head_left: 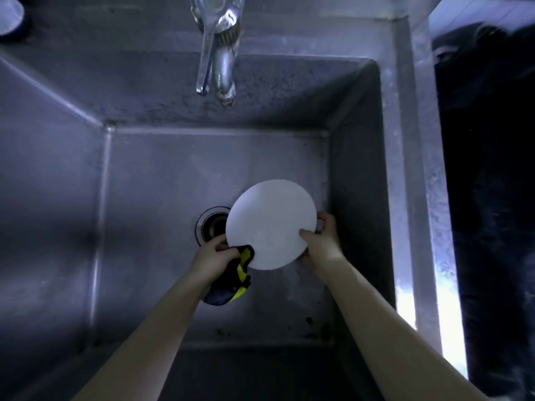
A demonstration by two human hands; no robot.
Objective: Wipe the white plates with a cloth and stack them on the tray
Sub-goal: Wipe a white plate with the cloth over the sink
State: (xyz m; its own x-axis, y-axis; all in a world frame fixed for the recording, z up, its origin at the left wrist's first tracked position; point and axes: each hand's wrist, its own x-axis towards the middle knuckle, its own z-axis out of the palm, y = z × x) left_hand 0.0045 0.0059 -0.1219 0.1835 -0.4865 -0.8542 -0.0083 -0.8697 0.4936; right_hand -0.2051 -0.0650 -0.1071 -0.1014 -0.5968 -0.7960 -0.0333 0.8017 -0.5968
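Head view looks straight down into a steel sink [144, 198], where we hold a white plate [270, 224] over the basin, partly hiding the drain [211, 224] from us. Our right hand [321, 241] clamps the plate's right rim, thumb on the upper face and fingers curled behind. Our left hand [214, 256] bunches a dark cloth [236, 280] with yellow trim against the lower-left edge. The hands sit apart, on opposite sides of the plate.

We judge the plate stiff, light enough for one hand, breakable, and probably slick if wet. A rim pinch with thumb opposing fingers seems the safest hold, while the soft cloth can fold over the edge.

Around us, the tap [217, 53] hangs over the far wall of the sink. The hard steel wall close beside the right hand could chip the plate on a knock. No tray or other plates show here.
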